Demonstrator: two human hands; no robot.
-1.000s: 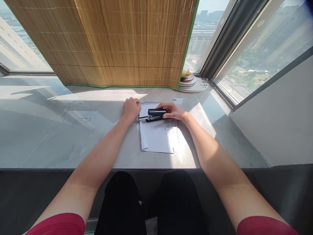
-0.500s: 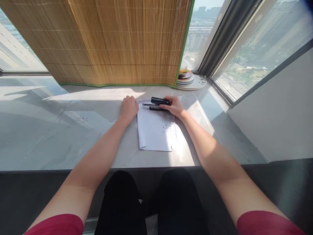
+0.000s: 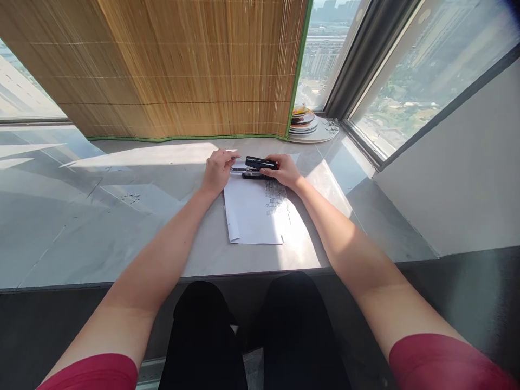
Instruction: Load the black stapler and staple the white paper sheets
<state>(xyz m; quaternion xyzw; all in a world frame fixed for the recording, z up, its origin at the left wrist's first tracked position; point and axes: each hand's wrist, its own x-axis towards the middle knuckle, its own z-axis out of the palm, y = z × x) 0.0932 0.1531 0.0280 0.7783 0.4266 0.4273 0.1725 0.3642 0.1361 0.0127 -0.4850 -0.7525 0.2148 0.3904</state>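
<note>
A black stapler (image 3: 255,163) lies over the far end of white sheets of paper (image 3: 249,208), its top arm swung up and the metal staple tray exposed. My right hand (image 3: 286,169) grips it from the right, fingers wrapped round its rear end. Beside the stapler's front, my left hand (image 3: 219,168) is closed in a pinch, its fingertips just above the open tray. A small grey strip shows at those fingertips, too small to name surely. Dense small dark marks that look like loose staples (image 3: 276,196) cover the paper's right side.
Thin dark bits (image 3: 130,196) lie scattered on the grey stone sill (image 3: 101,233) at left. A bamboo blind (image 3: 174,70) hangs behind. Stacked plates (image 3: 304,127) stand at the far right corner by the window frame (image 3: 361,70).
My left hand has risen and turned toward the stapler, its fingertips coming from the paper's left edge to the open tray. My right hand still holds the stapler. The view has shifted slightly.
</note>
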